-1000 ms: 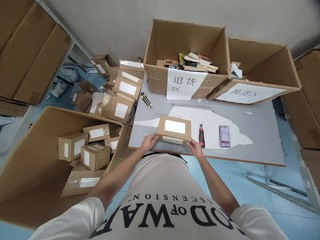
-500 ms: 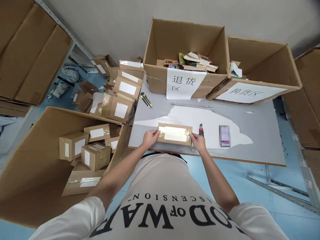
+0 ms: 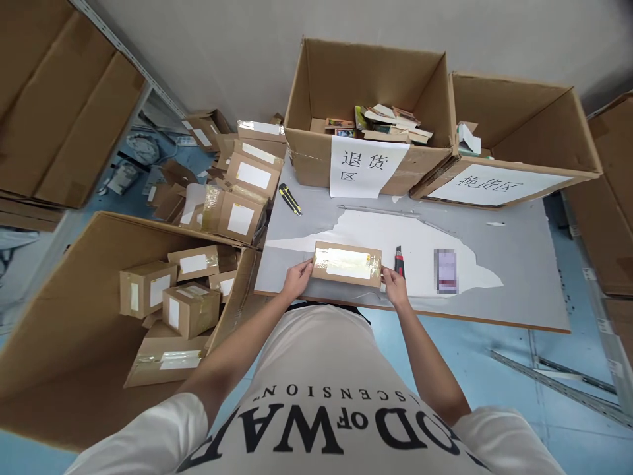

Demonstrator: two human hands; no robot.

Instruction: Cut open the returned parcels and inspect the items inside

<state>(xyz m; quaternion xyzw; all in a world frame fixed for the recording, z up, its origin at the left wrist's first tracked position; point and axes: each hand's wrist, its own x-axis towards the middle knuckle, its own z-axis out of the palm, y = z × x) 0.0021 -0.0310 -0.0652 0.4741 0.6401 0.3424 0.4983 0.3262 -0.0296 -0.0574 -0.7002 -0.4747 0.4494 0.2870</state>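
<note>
**Parcel tipped up and held at both ends on the table's near edge**

At far left a big open carton on the floor holds several small taped boxes with white labels; more labelled boxes are heaped just beyond it, against the table's left end. A yellow-and-black utility knife lies on the grey table near that heap.

The left hand is closed on the left end of the small cardboard parcel, fingers wrapped round its edge. A second ago the parcel lay with its labelled face square to the camera; since then it has been rolled over, so a narrower, tape-shiny face now shows, and it sits close to the table's near edge. I judge the person is turning it to look over its sides. The right hand grips the right end likewise.

Just right of that hand lies a red box cutter, then a phone. Behind, two large open cartons carry paper signs.
</note>
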